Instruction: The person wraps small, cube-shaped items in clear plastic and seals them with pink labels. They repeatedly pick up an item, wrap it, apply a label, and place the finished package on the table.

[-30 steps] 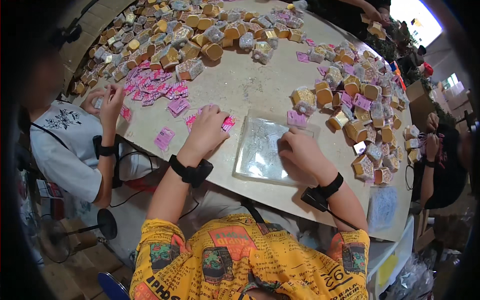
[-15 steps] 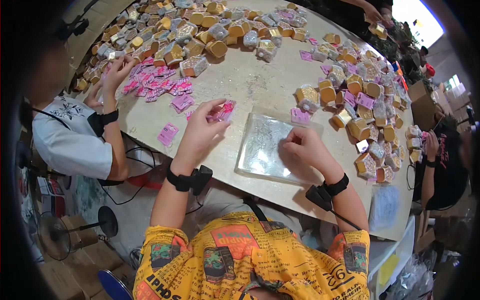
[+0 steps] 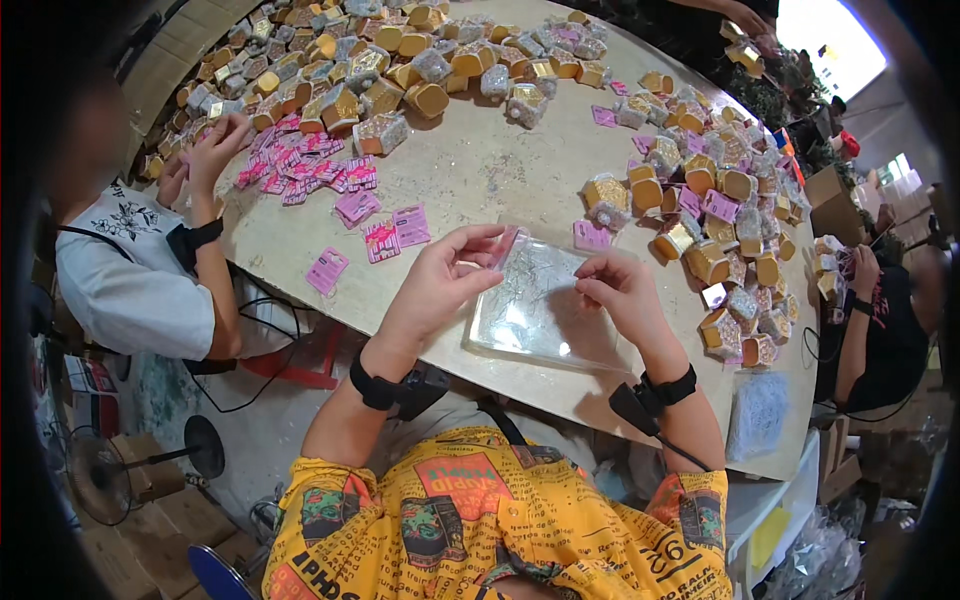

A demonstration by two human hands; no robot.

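Note:
My left hand (image 3: 447,278) is closed in a pinch at the left edge of a shallow clear plastic tray (image 3: 500,345). A pink card (image 3: 510,243), mostly hidden and seen nearly edge-on, sticks out by its fingertips. Over the right side of the tray, my right hand (image 3: 628,292) has thumb and forefinger pressed together; whatever they hold is too small to make out. Thin, clear-looking strands (image 3: 535,275) lie in the tray. To the left of my left hand, two loose pink cards (image 3: 382,242) rest on the table, with another pink card (image 3: 327,270) nearer the edge.
Gold-and-silver glittery ornaments (image 3: 427,100) pile up along the far side, and more ornaments (image 3: 705,262) on the right. A heap of pink cards (image 3: 300,170) lies at left. A bundle of pale strands (image 3: 757,415) sits at the right corner. Co-workers sit left and right.
My left hand has moved right, with its pink card, to the tray's edge. Two pink cards now show where that hand was. My right hand stays over the tray, still pinched.

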